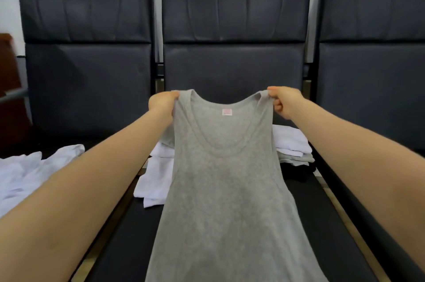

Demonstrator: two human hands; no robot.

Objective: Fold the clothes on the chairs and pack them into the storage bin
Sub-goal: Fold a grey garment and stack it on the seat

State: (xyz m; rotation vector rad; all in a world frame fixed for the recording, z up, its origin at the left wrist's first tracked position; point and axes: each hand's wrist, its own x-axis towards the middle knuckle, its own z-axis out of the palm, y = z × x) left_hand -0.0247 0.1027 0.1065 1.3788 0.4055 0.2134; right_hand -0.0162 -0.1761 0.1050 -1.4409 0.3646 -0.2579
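A person holds up a light grey sleeveless cotton tank top [220, 178] by its two shoulder straps, arms stretched forward over the middle seat of a row of black padded chairs [234, 28]. The left hand [162, 103] has its fingers curled round the left strap, pinching the fabric at the top; the right hand [284, 102] pinches the right strap between thumb and curled fingers. The top hangs flat and spread between the hands, its scooped neckline facing the camera with a small pink label [226, 112] just below the neck edge, and its lower part falls toward the bottom of the view over the middle seat.

Behind the hanging top, a loose white garment [153, 180] lies on the middle seat to the left, and a stack of folded white, grey and black clothes [292, 148] sits on the same seat to the right. More crumpled white clothing [30, 171] lies on the seat of the left chair. A dark brown wooden piece of furniture [9, 74] shows at the far left edge
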